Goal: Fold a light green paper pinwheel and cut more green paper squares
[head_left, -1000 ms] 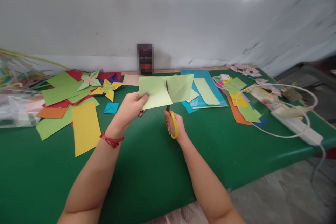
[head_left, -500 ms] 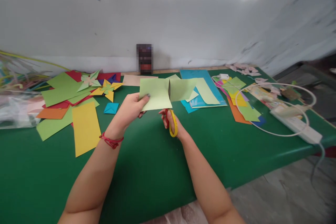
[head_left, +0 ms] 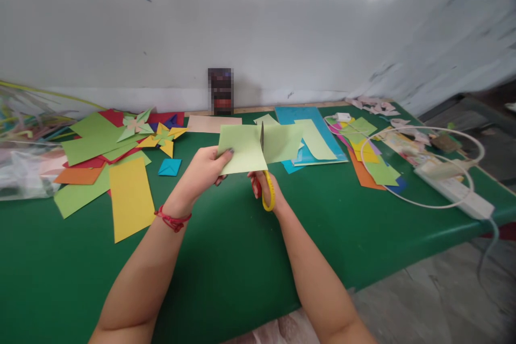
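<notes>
My left hand [head_left: 210, 171] pinches the left side of a pale green sheet of paper [head_left: 242, 148], thumb on top, raised above the table. My right hand [head_left: 268, 187] is closed round the yellow and red handles of a pair of scissors [head_left: 269, 199]. The dark blade stands up through the middle of the sheet, between its left part and its right part. The paper's right part tilts away over a blue packet [head_left: 318, 162]. Its front edge hides some of my right fingers and the lower blades.
Coloured sheets, including a yellow one [head_left: 131, 199], lie at the left with folded paper stars [head_left: 163, 138] and a blue folded square [head_left: 170, 167]. A white power strip [head_left: 455, 191] and looped cable lie right. A blurred dark object [head_left: 221, 91] leans on the wall.
Both hands, the paper and the scissors have shifted slightly right and down in view. The blade shows a little higher above the paper's far edge.
</notes>
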Tool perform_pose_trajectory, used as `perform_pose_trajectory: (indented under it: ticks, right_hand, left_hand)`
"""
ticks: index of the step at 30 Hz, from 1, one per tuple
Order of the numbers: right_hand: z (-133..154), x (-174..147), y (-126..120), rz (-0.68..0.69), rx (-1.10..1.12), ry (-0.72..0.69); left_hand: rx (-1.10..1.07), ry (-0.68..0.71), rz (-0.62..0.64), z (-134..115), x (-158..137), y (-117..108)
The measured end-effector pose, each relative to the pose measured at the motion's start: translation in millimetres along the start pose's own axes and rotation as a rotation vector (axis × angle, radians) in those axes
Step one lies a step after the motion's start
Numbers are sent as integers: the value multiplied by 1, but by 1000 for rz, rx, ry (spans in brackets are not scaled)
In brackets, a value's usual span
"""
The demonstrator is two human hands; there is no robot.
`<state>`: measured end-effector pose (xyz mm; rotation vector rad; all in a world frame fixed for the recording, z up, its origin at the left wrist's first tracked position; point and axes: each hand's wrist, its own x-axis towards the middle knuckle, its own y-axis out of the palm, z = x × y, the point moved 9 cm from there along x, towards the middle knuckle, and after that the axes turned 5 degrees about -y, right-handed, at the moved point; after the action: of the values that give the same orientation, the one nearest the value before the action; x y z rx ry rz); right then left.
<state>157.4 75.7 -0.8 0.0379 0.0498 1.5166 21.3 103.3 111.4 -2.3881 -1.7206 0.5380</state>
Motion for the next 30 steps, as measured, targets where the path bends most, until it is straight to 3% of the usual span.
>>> perform_pose_trajectory:
  ticks: [30]
  right_hand:
    - [4, -5, -15, -79, -141, 1]
  left_hand:
    - [13, -13, 27, -1, -3, 1]
